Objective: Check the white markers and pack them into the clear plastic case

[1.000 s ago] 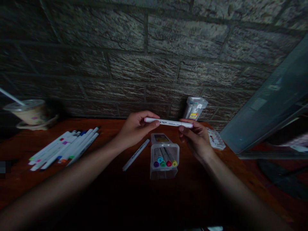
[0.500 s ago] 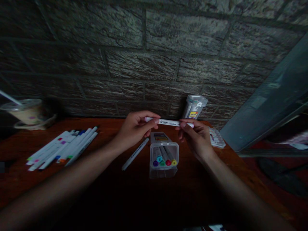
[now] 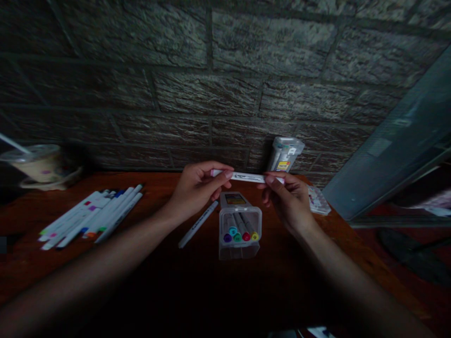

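Note:
A white marker (image 3: 248,177) with pinkish ends is held level above the table. My left hand (image 3: 199,185) pinches its left end between thumb and fingers, and my right hand (image 3: 287,197) grips the right end the same way. Below the marker lies a clear plastic case (image 3: 240,251), its open end facing me, with several markers (image 3: 241,230) inside showing purple, teal, green, red and yellow ends. Left of the case, a single white marker (image 3: 198,224) rests slantwise on the table.
Several white markers (image 3: 91,216) lie in a group at the left, near a lidded drink cup (image 3: 38,164) with a straw. A clear marker case (image 3: 284,155) stands upright by the brick wall (image 3: 232,94). A flat clear case (image 3: 319,202) lies near the wooden table's (image 3: 158,253) right edge.
Both hands keep hold of the same marker in nearly the same place. The marker seems slightly turned between the fingers, and its printed label looks a little different.

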Demonstrator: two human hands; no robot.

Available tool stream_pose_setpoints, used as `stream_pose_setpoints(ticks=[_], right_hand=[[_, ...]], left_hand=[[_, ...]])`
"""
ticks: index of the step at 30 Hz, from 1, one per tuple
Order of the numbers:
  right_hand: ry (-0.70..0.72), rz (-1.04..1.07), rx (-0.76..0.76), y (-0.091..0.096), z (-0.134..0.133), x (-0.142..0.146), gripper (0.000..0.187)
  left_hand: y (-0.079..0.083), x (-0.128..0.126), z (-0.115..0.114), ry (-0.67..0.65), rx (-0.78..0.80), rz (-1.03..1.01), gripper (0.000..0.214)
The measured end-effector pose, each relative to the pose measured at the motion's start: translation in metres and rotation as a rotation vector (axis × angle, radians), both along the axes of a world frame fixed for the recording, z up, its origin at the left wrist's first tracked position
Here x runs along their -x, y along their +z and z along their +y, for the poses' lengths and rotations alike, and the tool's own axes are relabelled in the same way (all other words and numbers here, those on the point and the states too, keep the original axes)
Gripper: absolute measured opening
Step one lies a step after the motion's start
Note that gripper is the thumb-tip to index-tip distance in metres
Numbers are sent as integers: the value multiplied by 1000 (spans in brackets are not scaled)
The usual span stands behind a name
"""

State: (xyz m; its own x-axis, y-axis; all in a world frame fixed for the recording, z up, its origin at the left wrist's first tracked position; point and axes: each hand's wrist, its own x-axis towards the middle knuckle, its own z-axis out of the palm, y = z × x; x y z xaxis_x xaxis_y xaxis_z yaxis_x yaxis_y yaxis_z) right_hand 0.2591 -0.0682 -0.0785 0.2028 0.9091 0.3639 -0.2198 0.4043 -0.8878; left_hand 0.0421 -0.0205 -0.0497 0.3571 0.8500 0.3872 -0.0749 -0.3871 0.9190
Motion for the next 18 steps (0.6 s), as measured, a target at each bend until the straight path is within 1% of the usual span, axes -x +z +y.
stream_pose_setpoints(ticks=[4, 13, 18], right_hand=[[-13, -2, -1, 0, 0, 0, 24], [-35, 24, 6, 1, 2, -2, 22], [-24, 32, 0, 1, 2, -4, 23]], left_hand=[[0, -1, 0, 3, 3, -27, 17], [-2, 2, 4, 23, 1, -34, 15], [-4, 1, 7, -19, 54, -113, 16]])
